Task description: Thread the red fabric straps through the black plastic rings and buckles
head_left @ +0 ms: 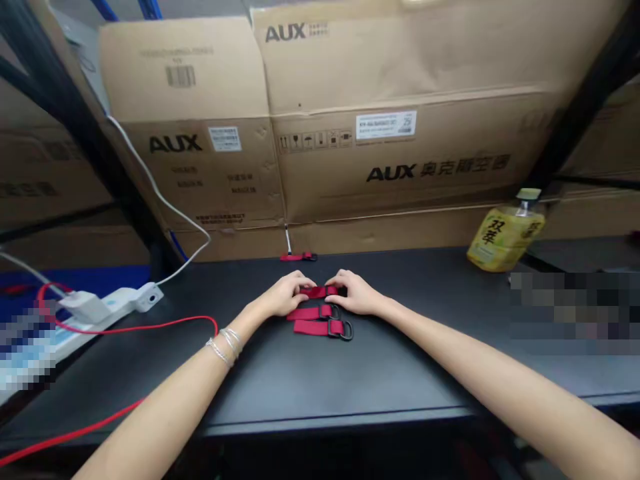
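A short red webbing strap (pixel 314 292) with a black buckle lies flat between my two hands on the dark tabletop. My left hand (pixel 290 293) pinches its left end, fingers curled over it. At the buckle end, my right hand (pixel 351 293) grips the strap between thumb and fingers. Just nearer to me lies a second red strap (pixel 306 313) with a black buckle and ring. Below that is a third red strap (pixel 313 327), its black D-ring to the right. Farther back, near the cardboard, sits another red strap piece (pixel 299 257) with a thin pale item at it.
Large cardboard boxes (pixel 330 160) stand along the back. A yellow drink bottle (pixel 506 233) is at the right rear. On the left lie a white power strip (pixel 125 301), a plugged-in adapter (pixel 85 307), a white cable (pixel 150 177) and a red cable (pixel 150 327). Black metal posts flank the table (pixel 350 380).
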`<state>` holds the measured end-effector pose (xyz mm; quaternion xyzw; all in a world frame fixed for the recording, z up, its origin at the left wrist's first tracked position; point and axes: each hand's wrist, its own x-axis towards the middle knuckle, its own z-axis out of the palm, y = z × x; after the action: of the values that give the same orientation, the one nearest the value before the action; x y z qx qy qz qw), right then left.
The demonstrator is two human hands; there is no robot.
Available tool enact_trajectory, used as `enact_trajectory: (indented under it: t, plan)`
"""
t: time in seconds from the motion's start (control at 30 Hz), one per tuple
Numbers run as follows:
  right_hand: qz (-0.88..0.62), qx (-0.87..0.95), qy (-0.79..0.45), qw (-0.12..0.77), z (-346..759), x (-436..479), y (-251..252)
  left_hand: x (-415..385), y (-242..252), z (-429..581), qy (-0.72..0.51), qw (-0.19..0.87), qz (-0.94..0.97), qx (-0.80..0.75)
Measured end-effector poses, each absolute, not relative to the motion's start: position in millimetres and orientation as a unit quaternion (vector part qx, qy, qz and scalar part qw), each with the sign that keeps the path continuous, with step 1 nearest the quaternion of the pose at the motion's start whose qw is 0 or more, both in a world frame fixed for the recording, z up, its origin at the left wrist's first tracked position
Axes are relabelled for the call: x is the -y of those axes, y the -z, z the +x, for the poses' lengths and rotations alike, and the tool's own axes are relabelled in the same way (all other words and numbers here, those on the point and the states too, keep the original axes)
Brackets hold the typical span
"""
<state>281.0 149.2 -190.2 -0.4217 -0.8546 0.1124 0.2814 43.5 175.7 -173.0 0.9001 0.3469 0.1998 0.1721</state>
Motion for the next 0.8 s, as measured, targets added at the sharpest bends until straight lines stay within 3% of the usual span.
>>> enact_trajectory:
  t: [0.8]
  plan:
    - [-0.411, 0.857, -0.110, 0.291, 281, -149, 190, -164, 166, 51, -0.199, 0.151, 0.906, -0.340]
